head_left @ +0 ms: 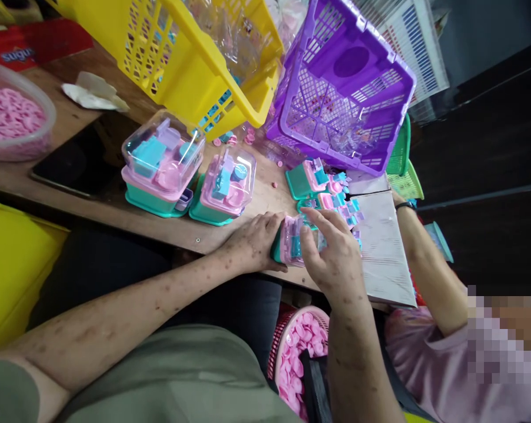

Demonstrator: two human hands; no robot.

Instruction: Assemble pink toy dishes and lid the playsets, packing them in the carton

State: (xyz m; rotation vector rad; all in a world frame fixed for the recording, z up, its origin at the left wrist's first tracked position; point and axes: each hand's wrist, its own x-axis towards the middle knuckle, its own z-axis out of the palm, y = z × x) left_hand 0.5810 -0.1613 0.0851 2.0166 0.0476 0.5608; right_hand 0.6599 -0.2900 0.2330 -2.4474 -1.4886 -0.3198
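Note:
A small toy box (291,239) with a teal base, pink top and clear cover is at the table's front edge. My left hand (260,239) wraps round its teal side. My right hand (333,252) is over the cover, thumb and forefinger apart and touching it; its other fingers are partly hidden. To the left stand two more boxes with clear lids, a larger one (163,164) and a smaller one (224,187). Beyond my right hand, an uncovered teal and pink box (307,179) sits among small pink, blue and purple parts (342,205).
A yellow basket (194,64) and a purple basket (344,76) stand behind. A dark phone-like slab (80,158) and a tub of pink pieces (13,117) lie left. A pink basket (303,358) is below the edge. At right, another person's arm (428,264) reaches past a white board (380,247).

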